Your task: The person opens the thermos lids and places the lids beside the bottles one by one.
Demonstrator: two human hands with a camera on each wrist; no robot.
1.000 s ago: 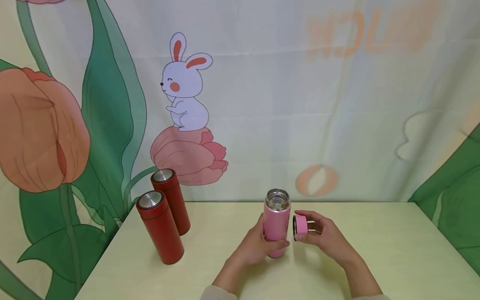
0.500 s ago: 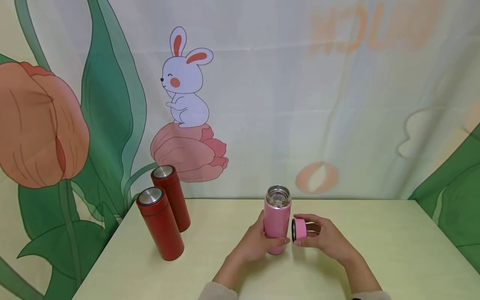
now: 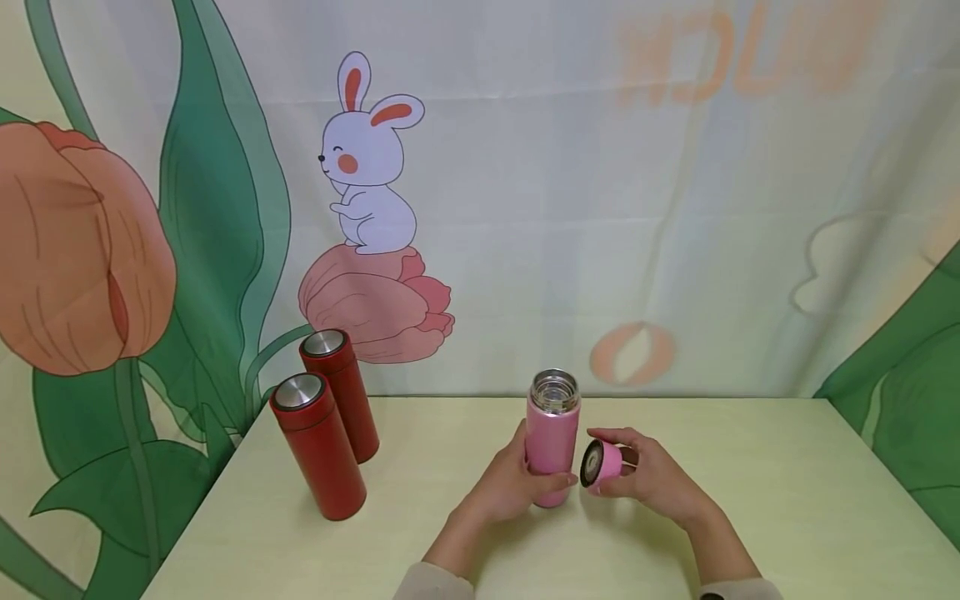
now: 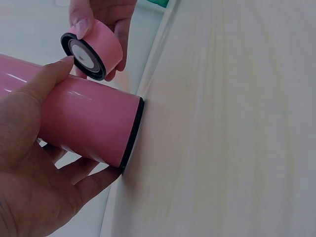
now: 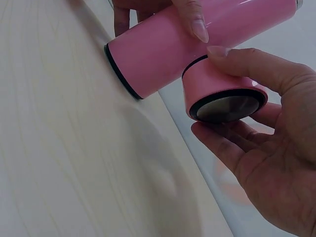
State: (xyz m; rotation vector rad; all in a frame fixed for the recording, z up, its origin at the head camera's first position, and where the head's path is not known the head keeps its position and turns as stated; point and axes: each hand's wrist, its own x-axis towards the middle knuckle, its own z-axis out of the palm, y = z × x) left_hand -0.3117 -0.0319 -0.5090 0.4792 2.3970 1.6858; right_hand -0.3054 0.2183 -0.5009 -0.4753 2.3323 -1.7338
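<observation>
While the left hand (image 3: 512, 485) grips the bottle (image 3: 552, 440), the cap (image 3: 611, 460) may drop if the right hand (image 3: 660, 478) loosens its fingertip pinch.

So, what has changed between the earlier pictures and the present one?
The right hand has turned the pink lid so its underside shows more in the head view, and lowered it slightly. Nothing was grasped or released. The left hand still holds the pink bottle; the red bottles stayed.

I see the right hand (image 5: 276, 168) pinching a pink lid (image 5: 222, 81), its grey end (image 5: 227, 109) turned toward me, a pink bottle (image 5: 163, 54) behind it, held by the left hand (image 5: 192, 17), and a pale table (image 5: 64, 138).
</observation>
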